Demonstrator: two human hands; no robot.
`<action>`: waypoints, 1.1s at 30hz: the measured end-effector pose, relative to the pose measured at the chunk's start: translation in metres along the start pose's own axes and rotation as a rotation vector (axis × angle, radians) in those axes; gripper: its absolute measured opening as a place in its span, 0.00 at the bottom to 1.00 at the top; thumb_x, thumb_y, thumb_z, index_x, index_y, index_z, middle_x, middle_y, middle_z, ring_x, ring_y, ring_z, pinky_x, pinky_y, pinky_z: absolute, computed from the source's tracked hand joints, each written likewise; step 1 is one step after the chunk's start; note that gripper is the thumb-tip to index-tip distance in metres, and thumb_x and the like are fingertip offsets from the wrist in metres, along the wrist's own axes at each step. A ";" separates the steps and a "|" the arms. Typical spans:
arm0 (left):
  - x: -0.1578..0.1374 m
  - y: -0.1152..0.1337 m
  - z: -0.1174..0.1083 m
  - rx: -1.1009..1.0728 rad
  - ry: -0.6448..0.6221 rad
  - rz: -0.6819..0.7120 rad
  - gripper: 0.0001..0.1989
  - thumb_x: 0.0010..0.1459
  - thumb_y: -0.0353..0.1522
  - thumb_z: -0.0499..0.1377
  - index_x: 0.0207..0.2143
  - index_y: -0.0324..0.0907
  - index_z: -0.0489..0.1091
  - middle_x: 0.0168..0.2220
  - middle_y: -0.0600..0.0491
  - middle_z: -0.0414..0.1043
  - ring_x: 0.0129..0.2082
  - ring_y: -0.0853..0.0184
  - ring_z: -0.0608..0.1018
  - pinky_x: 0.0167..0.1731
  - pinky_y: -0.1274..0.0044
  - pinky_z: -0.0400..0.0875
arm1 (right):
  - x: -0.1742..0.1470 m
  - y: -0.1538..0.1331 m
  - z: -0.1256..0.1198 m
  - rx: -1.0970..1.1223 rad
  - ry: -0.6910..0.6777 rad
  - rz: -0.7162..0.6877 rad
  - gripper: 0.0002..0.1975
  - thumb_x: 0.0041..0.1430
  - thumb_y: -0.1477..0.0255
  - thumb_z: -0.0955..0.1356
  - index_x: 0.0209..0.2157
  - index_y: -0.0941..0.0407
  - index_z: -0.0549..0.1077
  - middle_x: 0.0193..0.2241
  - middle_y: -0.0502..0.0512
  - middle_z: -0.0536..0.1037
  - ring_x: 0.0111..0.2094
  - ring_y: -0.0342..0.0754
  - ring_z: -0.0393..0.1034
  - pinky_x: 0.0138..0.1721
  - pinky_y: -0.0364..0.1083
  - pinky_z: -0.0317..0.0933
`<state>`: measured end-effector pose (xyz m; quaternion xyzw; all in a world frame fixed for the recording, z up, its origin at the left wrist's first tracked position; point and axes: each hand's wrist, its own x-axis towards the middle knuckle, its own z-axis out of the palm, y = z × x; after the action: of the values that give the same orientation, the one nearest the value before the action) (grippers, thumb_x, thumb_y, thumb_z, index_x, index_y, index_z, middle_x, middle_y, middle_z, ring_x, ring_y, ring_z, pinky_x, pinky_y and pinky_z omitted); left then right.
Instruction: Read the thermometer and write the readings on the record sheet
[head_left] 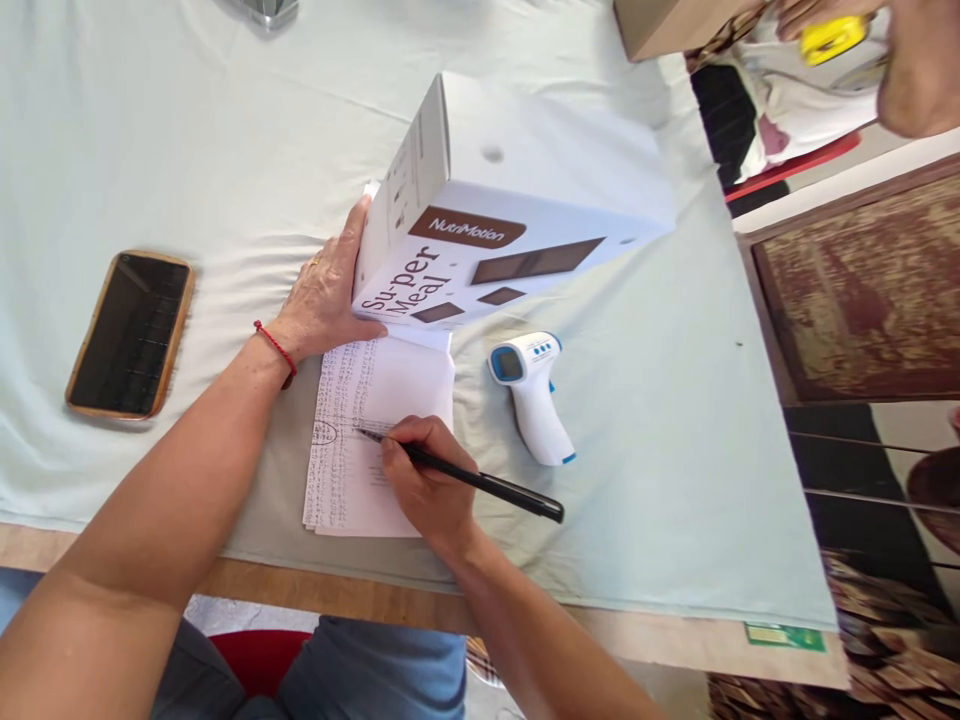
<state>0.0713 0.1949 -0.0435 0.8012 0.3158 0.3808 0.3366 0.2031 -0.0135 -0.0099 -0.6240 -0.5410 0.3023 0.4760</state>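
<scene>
My right hand (pixel 431 475) pinches a black pen (pixel 487 482), its tip on the handwritten page of a white paper pad (pixel 405 390). Rows of small writing fill the page's left side, with one spot circled. My left hand (pixel 326 280), a red string bracelet on its wrist, grips the lower left end of a white NutriMotion box (pixel 480 230). Its thumb lies along the front bottom edge, and the other fingers are partly hidden behind the box. The box stands over the upper part of the pad and covers it.
A white and blue infrared thermometer (pixel 534 390) lies right of the pad. A phone in a brown case (pixel 129 335) rests at the left. A cardboard box (pixel 675 20) sits at the far right corner of the cloth-covered table (pixel 637 480). Another person's hand is near a yellow object (pixel 832 40).
</scene>
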 end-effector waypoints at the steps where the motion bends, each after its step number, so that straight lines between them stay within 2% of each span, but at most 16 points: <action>1: 0.000 0.000 0.000 -0.004 0.005 -0.001 0.68 0.39 0.48 0.75 0.72 0.55 0.33 0.71 0.45 0.49 0.69 0.39 0.55 0.65 0.48 0.55 | 0.000 0.000 0.000 -0.001 0.000 0.001 0.04 0.52 0.74 0.67 0.26 0.53 0.68 0.20 0.45 0.69 0.21 0.41 0.61 0.22 0.42 0.57; 12: 0.001 0.001 -0.001 0.011 -0.015 0.011 0.66 0.40 0.47 0.74 0.72 0.53 0.34 0.71 0.46 0.47 0.70 0.39 0.53 0.66 0.49 0.54 | 0.000 0.002 -0.002 0.024 -0.029 -0.015 0.05 0.52 0.76 0.67 0.26 0.53 0.68 0.20 0.45 0.70 0.21 0.41 0.62 0.22 0.41 0.57; 20: 0.001 -0.001 0.000 -0.007 0.007 0.009 0.67 0.40 0.47 0.74 0.72 0.55 0.34 0.71 0.46 0.49 0.69 0.39 0.56 0.65 0.49 0.56 | 0.001 0.000 -0.001 0.010 -0.001 -0.003 0.04 0.51 0.75 0.67 0.25 0.53 0.67 0.20 0.45 0.69 0.20 0.41 0.61 0.22 0.42 0.56; 26: 0.001 0.001 -0.003 0.015 -0.016 0.010 0.68 0.39 0.45 0.75 0.72 0.52 0.33 0.69 0.44 0.53 0.67 0.39 0.59 0.64 0.50 0.58 | 0.001 -0.001 -0.002 0.040 0.043 -0.041 0.04 0.51 0.75 0.67 0.25 0.52 0.67 0.20 0.45 0.70 0.21 0.41 0.61 0.23 0.42 0.56; 33: 0.001 0.000 -0.002 0.004 -0.008 0.007 0.68 0.39 0.45 0.75 0.72 0.54 0.33 0.69 0.45 0.52 0.67 0.40 0.59 0.64 0.49 0.58 | 0.002 0.000 -0.001 0.009 0.022 -0.012 0.04 0.51 0.75 0.66 0.25 0.53 0.67 0.19 0.45 0.68 0.20 0.41 0.60 0.22 0.42 0.55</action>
<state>0.0702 0.1958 -0.0419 0.8046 0.3125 0.3779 0.3349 0.2046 -0.0118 -0.0091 -0.6219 -0.5381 0.2948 0.4865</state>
